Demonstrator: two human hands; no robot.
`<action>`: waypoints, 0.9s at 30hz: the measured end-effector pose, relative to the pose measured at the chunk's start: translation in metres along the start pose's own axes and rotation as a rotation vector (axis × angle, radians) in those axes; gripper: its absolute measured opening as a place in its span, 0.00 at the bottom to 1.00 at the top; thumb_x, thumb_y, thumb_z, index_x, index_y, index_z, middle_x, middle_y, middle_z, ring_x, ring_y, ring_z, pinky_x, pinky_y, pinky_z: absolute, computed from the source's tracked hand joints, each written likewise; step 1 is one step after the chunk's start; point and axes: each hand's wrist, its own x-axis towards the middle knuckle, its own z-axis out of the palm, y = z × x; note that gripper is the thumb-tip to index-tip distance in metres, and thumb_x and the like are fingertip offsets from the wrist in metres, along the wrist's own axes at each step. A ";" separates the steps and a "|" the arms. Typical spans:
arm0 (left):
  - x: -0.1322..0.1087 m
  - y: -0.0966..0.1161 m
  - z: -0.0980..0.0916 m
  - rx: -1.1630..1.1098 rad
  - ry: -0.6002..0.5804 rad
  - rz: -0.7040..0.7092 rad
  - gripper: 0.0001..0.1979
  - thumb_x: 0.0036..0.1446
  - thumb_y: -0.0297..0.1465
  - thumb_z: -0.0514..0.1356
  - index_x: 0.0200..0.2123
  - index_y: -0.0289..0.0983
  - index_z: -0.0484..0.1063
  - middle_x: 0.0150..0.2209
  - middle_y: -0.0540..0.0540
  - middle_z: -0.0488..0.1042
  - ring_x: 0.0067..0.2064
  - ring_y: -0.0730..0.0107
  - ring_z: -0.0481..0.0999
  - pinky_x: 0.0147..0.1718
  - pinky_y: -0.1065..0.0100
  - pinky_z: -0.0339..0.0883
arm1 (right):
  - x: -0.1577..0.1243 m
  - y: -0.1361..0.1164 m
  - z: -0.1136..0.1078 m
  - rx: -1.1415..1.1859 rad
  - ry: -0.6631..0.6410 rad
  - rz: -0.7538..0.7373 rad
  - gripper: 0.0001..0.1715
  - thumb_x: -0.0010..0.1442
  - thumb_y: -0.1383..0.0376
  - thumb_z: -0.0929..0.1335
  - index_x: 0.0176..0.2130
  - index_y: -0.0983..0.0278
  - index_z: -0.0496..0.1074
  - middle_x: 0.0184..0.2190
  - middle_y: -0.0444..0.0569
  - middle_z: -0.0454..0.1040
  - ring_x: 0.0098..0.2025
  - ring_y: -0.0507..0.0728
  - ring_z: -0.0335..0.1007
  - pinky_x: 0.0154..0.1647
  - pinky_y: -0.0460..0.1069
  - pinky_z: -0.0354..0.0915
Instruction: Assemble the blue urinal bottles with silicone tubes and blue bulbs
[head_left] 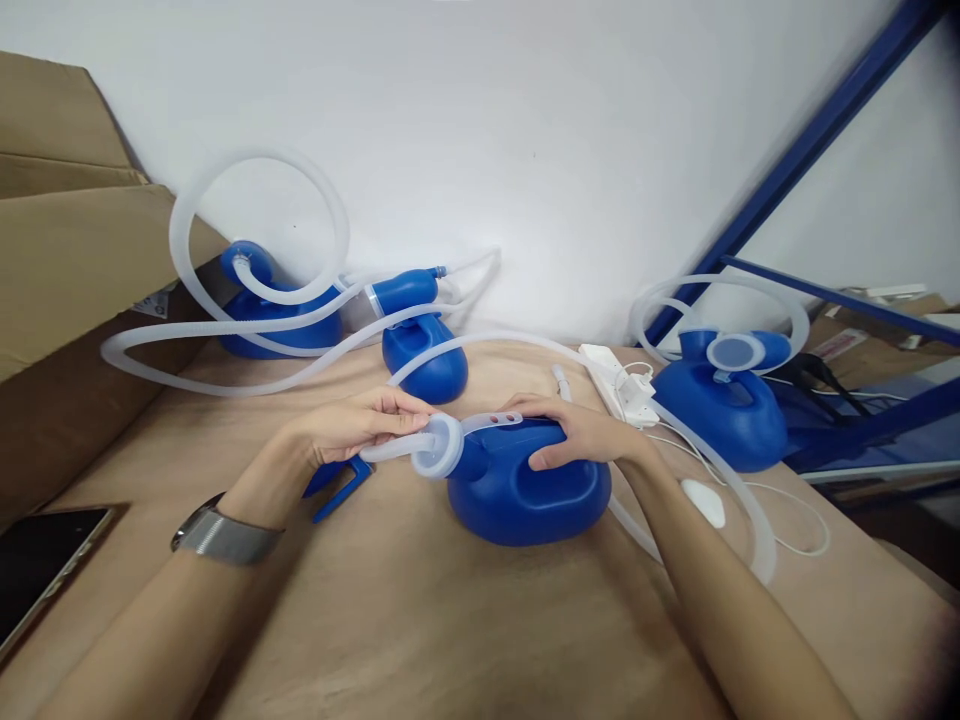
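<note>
Your left hand (367,428) pinches the round, translucent cap (448,452); your right hand (583,430) clasps the smooth, bulbous blue bottle (525,522).

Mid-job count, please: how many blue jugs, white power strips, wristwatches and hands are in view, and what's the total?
Blue jugs: 4 (front jug, back left jug, back middle jug, far right jug)
Power strip: 1
Wristwatch: 1
Hands: 2 (left hand, right hand)
Total: 8
</note>
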 end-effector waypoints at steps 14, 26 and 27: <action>0.015 -0.021 0.009 -0.325 0.018 0.013 0.23 0.44 0.45 0.78 0.37 0.34 0.87 0.32 0.42 0.82 0.29 0.72 0.74 0.25 0.73 0.64 | 0.005 -0.010 0.000 0.045 -0.014 0.058 0.37 0.49 0.50 0.80 0.55 0.62 0.79 0.57 0.52 0.76 0.61 0.68 0.70 0.67 0.61 0.61; -0.015 0.051 0.044 0.515 0.216 0.249 0.25 0.67 0.45 0.62 0.63 0.42 0.77 0.51 0.43 0.84 0.47 0.58 0.82 0.46 0.64 0.71 | 0.005 -0.015 0.006 0.014 0.015 0.149 0.45 0.51 0.47 0.79 0.63 0.59 0.75 0.66 0.54 0.71 0.69 0.70 0.64 0.73 0.65 0.55; -0.016 0.055 0.051 0.631 0.234 0.280 0.22 0.69 0.43 0.61 0.61 0.44 0.78 0.50 0.45 0.85 0.46 0.59 0.82 0.45 0.65 0.70 | 0.007 -0.016 0.007 0.023 0.014 0.132 0.45 0.51 0.47 0.79 0.64 0.59 0.74 0.66 0.54 0.71 0.69 0.69 0.64 0.73 0.65 0.55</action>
